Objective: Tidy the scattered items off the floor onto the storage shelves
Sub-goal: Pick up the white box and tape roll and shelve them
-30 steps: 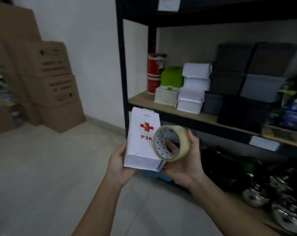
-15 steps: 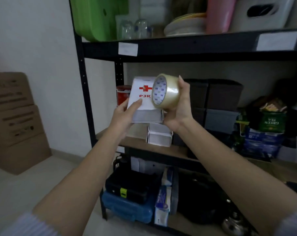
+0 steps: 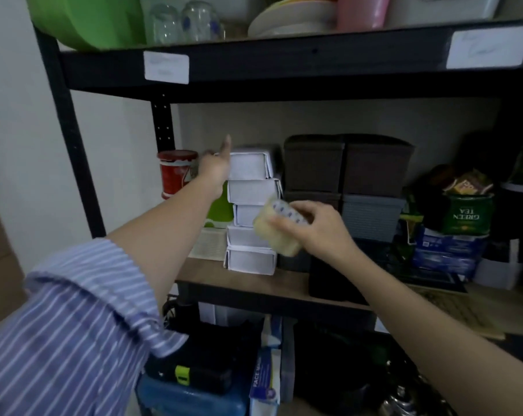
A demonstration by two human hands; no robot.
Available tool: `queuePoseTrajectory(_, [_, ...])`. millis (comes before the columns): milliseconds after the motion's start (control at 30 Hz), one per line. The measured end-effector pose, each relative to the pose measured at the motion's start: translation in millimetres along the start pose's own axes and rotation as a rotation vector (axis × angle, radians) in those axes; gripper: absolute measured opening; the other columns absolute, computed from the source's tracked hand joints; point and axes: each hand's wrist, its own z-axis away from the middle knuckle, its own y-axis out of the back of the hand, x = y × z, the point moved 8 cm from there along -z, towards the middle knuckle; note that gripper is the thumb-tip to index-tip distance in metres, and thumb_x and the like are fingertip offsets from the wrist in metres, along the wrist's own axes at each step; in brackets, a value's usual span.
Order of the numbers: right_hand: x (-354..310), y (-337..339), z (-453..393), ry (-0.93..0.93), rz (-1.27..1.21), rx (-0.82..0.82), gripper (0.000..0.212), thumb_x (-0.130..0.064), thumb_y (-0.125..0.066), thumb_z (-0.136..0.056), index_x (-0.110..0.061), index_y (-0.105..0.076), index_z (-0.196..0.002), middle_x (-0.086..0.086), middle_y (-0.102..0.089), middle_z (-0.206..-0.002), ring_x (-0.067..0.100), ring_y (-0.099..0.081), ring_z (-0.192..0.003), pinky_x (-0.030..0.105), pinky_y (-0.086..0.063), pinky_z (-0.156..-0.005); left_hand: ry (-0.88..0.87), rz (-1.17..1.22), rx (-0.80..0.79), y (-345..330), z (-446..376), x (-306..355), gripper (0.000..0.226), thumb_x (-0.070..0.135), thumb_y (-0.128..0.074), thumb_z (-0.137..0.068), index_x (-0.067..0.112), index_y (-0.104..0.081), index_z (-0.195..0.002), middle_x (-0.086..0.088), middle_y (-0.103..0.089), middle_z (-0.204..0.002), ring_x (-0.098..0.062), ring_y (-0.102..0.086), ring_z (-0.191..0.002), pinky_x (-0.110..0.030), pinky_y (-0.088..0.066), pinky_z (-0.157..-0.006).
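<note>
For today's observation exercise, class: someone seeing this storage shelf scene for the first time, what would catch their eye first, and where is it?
Most striking is the stack of white boxes at the left of the middle shelf, with the left hand reaching up beside its top box. In front of the stack, the right hand grips a roll of clear tape. Above, on the top shelf's left end, a bright green tub stands out.

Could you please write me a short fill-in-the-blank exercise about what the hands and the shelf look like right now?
1. The right hand grips a roll of ____.
2. The left hand touches the ____ box of the white stack.
3. The stack holds ____ white boxes.
4. The red can stands to the ____ of the stack.

Missing words: tape; top; five; left
</note>
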Motion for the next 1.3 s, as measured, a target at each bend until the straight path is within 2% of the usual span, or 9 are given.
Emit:
queuePoseTrajectory(233, [15,-60,3,0.193,0.939,-0.213,0.071,-0.079,-0.051,-0.073,-0.017,-0.049,-0.108,-0.001,-0.061,-0.09,0.024,-0.06,-0.089,0.052,-0.02,-0.105,0.039,-0.042,-0.089,-27,-13,-7,0.077,0.068,-0.03,-0.094,0.011,-0.037,-0.146,-0.011,-0.051,-0.14,-0.026,-0.057,-0.113,-0.029,-0.04,-0.083])
queuePoseTrajectory(400, [21,-64,6,0.129,1.053,-0.257,0.08,-0.079,-0.047,-0.073,-0.012,-0.045,-0.117,-0.003,-0.053,-0.08,0.023,-0.059,-0.08,0.056,-0.019,-0.105,-0.113,0.062,0.028,-5,28,-15,0.065,0.06,-0.035,-0.098,0.01,-0.041,-0.138,0.002,-0.057,-0.1,-0.011,-0.054,-0.086,-0.018,-0.042,-0.068])
queuePoseTrajectory(533, [18,-66,9,0.13,1.091,-0.285,0.083,-0.078,-0.05,-0.071,-0.015,-0.049,-0.124,0.002,-0.061,-0.095,0.028,-0.06,-0.095,0.058,-0.017,-0.106,-0.313,0.169,0.215,40,79,-63,0.039,0.039,-0.051,-0.099,0.012,-0.047,-0.126,-0.002,-0.057,-0.122,-0.013,-0.056,-0.109,-0.024,-0.047,-0.093])
queuePoseTrajectory(667, [32,-79,13,0.063,1.206,-0.412,0.077,-0.077,-0.043,-0.078,-0.017,-0.051,-0.127,0.007,-0.062,-0.116,0.036,-0.049,-0.119,0.069,-0.002,-0.107,-0.228,0.095,0.252,77,133,-148,0.036,0.022,-0.055,-0.098,0.01,-0.044,-0.129,-0.008,-0.053,-0.128,-0.022,-0.053,-0.116,-0.031,-0.044,-0.095])
queuePoseTrajectory(833, [43,-95,15,-0.001,1.306,-0.432,0.033,-0.053,-0.051,-0.089,-0.026,-0.066,-0.1,-0.002,-0.064,-0.102,0.035,-0.043,-0.123,0.08,0.022,-0.093,0.007,0.016,0.073,78,160,-209,0.038,0.011,-0.055,-0.097,0.009,-0.04,-0.131,-0.005,-0.044,-0.13,-0.026,-0.05,-0.121,-0.026,-0.041,-0.089])
queuePoseTrajectory(933, [42,-93,19,-0.043,1.36,-0.348,0.035,-0.055,-0.046,-0.091,-0.027,-0.065,-0.101,-0.003,-0.065,-0.099,0.037,-0.038,-0.126,0.078,0.032,-0.085,-0.035,-0.061,-0.08,60,169,-204,0.041,0.013,-0.059,-0.095,0.014,-0.041,-0.132,-0.003,-0.041,-0.134,-0.018,-0.044,-0.124,-0.027,-0.039,-0.097])
queuePoseTrajectory(1133, [26,-88,38,0.103,1.312,-0.101,0.063,-0.06,-0.054,-0.088,-0.013,-0.051,-0.131,0.015,-0.057,-0.129,0.044,-0.03,-0.139,0.077,0.02,-0.099,-0.111,-0.153,-0.052,57,187,-183,0.036,0.015,-0.06,-0.094,0.015,-0.05,-0.129,0.0,-0.045,-0.128,-0.01,-0.043,-0.116,-0.024,-0.037,-0.101])
queuePoseTrajectory(1200, [7,-94,51,0.229,1.173,-0.007,0.053,-0.051,-0.062,-0.085,-0.011,-0.059,-0.12,0.016,-0.057,-0.127,0.043,-0.037,-0.134,0.074,0.017,-0.105,-0.165,-0.226,-0.064,64,197,-177,0.034,0.013,-0.06,-0.094,0.011,-0.055,-0.128,-0.002,-0.055,-0.127,-0.011,-0.049,-0.117,-0.02,-0.038,-0.098])
queuePoseTrajectory(1300, [-28,-125,87,0.496,0.945,0.041,0.021,-0.025,-0.068,-0.078,-0.011,-0.065,-0.094,0.011,-0.064,-0.099,0.036,-0.054,-0.106,0.066,-0.018,-0.111,-0.303,-0.35,-0.055,92,221,-161,0.027,0.008,-0.061,-0.092,0.008,-0.062,-0.119,-0.003,-0.066,-0.115,-0.013,-0.06,-0.108,-0.018,-0.045,-0.092])
